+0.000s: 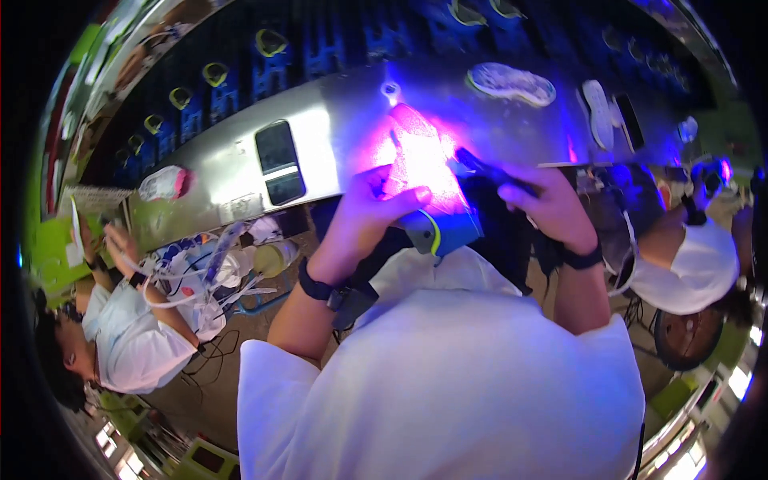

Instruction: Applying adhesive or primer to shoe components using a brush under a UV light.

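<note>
Shoe-shaped piece: It [418,152] is in the middle, in front of the person's chest, with its narrow end pointing far and its blue, yellow-green-edged end near. Strong pink-violet light covers it, so the details of its surface I cannot tell.
Left hand: This hand [372,210] is closed partly around the left side of the piece, the thumb lying over it. If the thumb presses only lightly, I think the piece could turn or slip toward the near side.
Right hand: This hand [552,204] is curled around a dark tool [490,170], at the right of the piece. How firmly it grips, I cannot tell.
Tool tip: It points left, to the piece; whether it touches is lost in the glare. A careless push could, in my judgement, scratch the surface or hit the left fingers.
Violet glare: It may hide a missed place or a mark, because the bright part looks almost white.
Metal bench: On the bench [222,172], far and to the right, lies a pale sole [512,85]; a second sole [598,114] is farther right, just beside a dark flat object [630,122]. A wide swing of the right arm might knock these two.
</note>
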`<state>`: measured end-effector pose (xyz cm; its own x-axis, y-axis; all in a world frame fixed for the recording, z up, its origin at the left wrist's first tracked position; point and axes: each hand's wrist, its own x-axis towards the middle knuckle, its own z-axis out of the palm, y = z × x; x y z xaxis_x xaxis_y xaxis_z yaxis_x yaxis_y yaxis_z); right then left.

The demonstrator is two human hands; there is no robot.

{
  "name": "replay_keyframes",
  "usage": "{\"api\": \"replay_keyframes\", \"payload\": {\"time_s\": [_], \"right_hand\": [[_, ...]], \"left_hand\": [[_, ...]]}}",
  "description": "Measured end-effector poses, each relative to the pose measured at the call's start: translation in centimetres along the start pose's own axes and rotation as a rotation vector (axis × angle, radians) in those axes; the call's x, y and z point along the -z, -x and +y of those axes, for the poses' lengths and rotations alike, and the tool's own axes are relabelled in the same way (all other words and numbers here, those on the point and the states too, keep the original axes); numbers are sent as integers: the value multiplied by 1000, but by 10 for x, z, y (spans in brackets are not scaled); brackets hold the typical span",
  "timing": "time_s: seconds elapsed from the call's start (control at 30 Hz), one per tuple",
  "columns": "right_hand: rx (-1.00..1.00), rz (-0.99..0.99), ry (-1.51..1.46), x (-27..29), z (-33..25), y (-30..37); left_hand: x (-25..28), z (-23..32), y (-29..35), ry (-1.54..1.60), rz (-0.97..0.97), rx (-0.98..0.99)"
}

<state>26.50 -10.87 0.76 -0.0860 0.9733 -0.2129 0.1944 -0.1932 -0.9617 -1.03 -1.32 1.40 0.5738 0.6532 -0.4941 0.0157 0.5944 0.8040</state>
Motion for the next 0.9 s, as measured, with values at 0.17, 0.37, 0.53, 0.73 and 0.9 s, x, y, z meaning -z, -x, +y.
{"api": "replay_keyframes", "payload": {"time_s": [0.17,0.37,0.53,0.73,0.9], "right_hand": [[-98,-37,-150,8,15,8],[-139,-81,-8,34,10,38],[-113,-23,91,38,21,53],[-91,30,102,34,11,38],[-51,-11,169,41,3,33]], "left_hand": [[4,-23,-14,-52,88,-70],[-16,-16,-17,-132,48,-124],[-29,-19,-23,-108,90,-156],[-35,-18,-22,-165,112,-172],[-32,-14,-17,-182,216,-223]]}}
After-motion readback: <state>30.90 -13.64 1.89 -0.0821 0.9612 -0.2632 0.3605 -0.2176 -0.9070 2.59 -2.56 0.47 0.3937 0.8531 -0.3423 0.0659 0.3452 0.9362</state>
